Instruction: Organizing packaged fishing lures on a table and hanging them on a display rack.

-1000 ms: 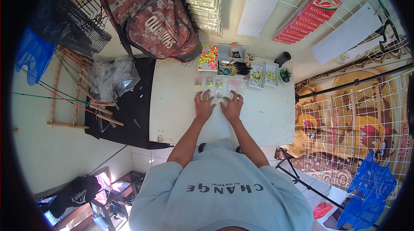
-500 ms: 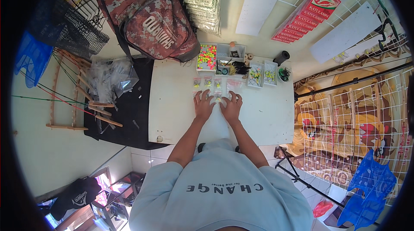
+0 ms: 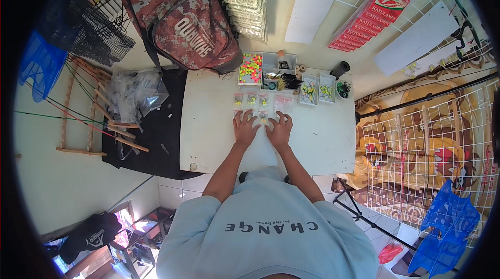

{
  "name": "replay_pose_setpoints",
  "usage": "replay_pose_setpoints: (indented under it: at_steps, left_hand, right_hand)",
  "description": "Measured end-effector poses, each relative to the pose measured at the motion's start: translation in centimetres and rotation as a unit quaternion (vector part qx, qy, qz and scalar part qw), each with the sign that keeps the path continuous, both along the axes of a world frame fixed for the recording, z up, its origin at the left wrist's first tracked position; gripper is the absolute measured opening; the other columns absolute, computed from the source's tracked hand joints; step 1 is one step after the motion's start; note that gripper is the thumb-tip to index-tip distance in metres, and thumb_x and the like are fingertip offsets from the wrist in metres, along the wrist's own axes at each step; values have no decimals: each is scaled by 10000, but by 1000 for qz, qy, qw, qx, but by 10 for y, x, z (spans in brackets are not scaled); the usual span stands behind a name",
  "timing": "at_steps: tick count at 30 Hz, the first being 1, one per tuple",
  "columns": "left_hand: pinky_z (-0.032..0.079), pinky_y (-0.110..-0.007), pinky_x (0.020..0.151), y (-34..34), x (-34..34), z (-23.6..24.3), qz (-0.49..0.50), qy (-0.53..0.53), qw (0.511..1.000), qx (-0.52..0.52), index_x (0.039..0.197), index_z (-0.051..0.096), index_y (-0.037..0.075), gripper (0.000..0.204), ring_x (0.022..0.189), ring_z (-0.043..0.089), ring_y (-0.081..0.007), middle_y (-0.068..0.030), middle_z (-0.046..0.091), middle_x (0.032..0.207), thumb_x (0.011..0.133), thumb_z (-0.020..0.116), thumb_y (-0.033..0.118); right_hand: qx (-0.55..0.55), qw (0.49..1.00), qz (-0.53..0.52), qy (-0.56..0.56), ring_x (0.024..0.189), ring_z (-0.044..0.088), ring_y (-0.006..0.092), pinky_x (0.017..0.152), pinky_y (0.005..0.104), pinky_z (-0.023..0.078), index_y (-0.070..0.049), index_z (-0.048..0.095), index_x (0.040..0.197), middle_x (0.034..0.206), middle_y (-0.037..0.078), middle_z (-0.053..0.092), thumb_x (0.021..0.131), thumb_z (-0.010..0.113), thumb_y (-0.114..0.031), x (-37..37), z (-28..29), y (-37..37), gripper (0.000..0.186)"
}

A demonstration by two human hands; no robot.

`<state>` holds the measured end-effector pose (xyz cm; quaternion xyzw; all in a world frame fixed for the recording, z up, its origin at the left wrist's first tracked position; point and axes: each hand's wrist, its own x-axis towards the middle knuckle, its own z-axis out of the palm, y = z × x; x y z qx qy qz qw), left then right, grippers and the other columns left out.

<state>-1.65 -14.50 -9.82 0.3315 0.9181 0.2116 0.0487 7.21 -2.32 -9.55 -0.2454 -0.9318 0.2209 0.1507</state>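
Note:
A small clear zip bag (image 3: 263,118) with yellowish bits in it lies on the white table between my hands. My left hand (image 3: 246,129) has its fingers curled, thumb and forefinger at the bag's left edge. From the other side my right hand (image 3: 278,131) pinches at its right edge in the same way. Just beyond them is a row of filled small bags (image 3: 252,99) with yellow-green and dark pieces inside. Flat clear bags with pinkish tops (image 3: 283,102) lie past my right fingertips. My fingers partly cover other bags in the near row.
At the table's back stand a box of bright beads (image 3: 250,69), a divided grey tray (image 3: 270,62) and two white trays (image 3: 308,91) of small yellow-green pieces. A black cylinder (image 3: 340,69) sits behind them. A camouflage backpack (image 3: 190,34) hangs at the back left; plastic bags (image 3: 135,94) lie left.
The view has shifted very slightly. My hands stay in nearly the same place around the small zip bag, whose yellowish contents show a little more between the fingers.

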Motion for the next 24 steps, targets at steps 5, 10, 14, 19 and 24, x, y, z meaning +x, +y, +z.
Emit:
replay_pose_setpoints:
  at_steps: [5,10,14,19,24]
  left_hand:
    - [250,-447,1049,-2,2,3,7,-8,1000,5,1106,651,172,359,1293,264,-276,14,427,1339,784,695,324]
    - [268,-468,1047,-3,12,1,27,18,999,44,1082,646,173,327,1282,279,-288,-13,436,1323,803,681,339]
    - [263,-472,1055,4,22,4,28,26,998,47,1081,643,177,295,1282,285,-294,-23,437,1322,826,658,325]
    - [255,-464,1046,20,33,5,5,44,995,91,1049,636,158,235,1272,305,-304,-48,471,1281,838,630,260]
    - [253,-466,1049,41,45,8,-8,40,995,95,1047,635,146,223,1281,307,-297,-44,487,1267,844,617,237]
  right_hand:
    - [-10,1000,-10,17,1193,339,333,986,454,305,-108,710,957,1279,79,463,699,738,-215,5,3,2,281]
    - [-33,999,-13,23,1198,334,329,1016,458,280,-96,692,988,1277,84,456,729,713,-212,11,12,6,285]
    - [-34,998,-26,35,1192,336,330,1009,461,282,-106,682,1004,1270,83,462,747,697,-210,21,16,18,277]
    - [-36,998,-31,46,1186,339,332,999,463,286,-115,677,1015,1259,86,468,766,674,-203,37,17,35,264]
    - [-39,998,-30,45,1181,344,331,986,446,297,-149,671,1021,1237,68,500,762,677,-174,53,17,55,260]
